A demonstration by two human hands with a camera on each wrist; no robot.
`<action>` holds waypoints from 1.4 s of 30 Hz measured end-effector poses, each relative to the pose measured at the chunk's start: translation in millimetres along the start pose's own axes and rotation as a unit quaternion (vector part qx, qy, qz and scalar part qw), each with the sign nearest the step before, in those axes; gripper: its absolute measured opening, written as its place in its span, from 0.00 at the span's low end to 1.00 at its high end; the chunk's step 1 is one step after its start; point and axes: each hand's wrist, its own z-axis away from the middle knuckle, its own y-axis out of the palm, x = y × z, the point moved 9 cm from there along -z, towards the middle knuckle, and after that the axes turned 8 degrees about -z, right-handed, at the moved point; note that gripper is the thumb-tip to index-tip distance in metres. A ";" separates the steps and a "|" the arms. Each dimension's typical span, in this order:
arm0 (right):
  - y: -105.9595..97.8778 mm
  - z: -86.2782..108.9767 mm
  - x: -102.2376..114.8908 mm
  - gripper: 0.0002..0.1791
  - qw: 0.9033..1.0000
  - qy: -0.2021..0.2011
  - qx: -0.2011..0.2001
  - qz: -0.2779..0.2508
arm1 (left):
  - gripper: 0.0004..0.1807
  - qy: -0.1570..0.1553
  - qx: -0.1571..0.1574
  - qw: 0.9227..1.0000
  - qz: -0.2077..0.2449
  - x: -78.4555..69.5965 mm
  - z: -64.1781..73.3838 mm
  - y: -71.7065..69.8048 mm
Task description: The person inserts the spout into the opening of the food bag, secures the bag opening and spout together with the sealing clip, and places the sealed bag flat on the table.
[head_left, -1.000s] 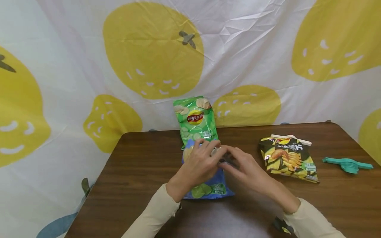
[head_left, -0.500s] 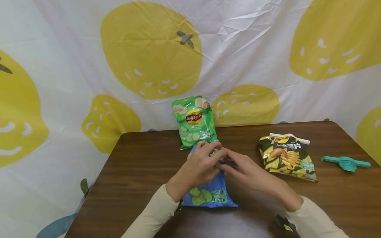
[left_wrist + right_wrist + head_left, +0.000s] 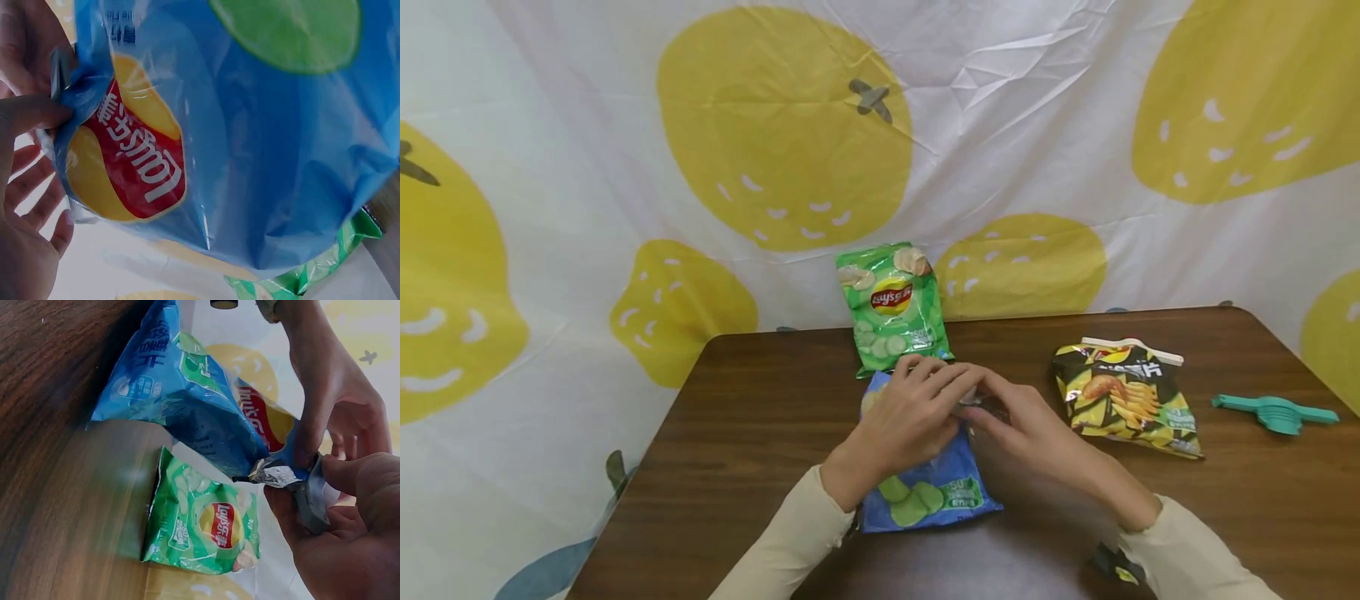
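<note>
A blue Lay's chip bag hangs from both hands above the table, its lower end toward me. My left hand pinches its gathered top, the thumb on the printed front in the left wrist view. Silver foil from the bag's mouth shows in the right wrist view. My right hand grips a grey clip, which sits at the folded top beside the left thumb. How far the clip encloses the fold is hidden by fingers. A green Lay's bag stands behind, against the cloth.
At the right lies a black-and-yellow chip bag with a white clip along its top. Farther right is a teal clip. A small dark item lies by the right sleeve. A lemon-print cloth hangs behind the brown table.
The blue bag's lower end has shifted down and toward me, and its top has come away from in front of the green bag. Both hands stay together at the top with small finger movements.
</note>
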 end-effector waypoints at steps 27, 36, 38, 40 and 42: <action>-7.2 -0.3 13.7 0.25 0.991 0.104 -0.042 -0.075 | 0.04 -0.155 0.160 0.911 0.348 77.7 30.4 42.2; -1.6 0.3 13.4 0.25 0.987 0.136 -0.025 -0.080 | 0.04 -0.149 0.051 0.920 0.358 66.2 18.2 23.0; 0.0 0.7 8.5 0.25 0.988 0.133 -0.027 -0.078 | 0.05 -0.156 0.035 0.920 0.358 65.5 17.4 20.6; 2.4 1.8 -0.6 0.25 0.988 0.129 -0.027 -0.081 | 0.05 -0.170 0.022 0.917 0.360 67.6 17.7 19.6; 4.8 2.7 -8.3 0.25 0.990 0.117 -0.026 -0.079 | 0.04 -0.186 0.012 0.916 0.356 70.7 18.8 19.4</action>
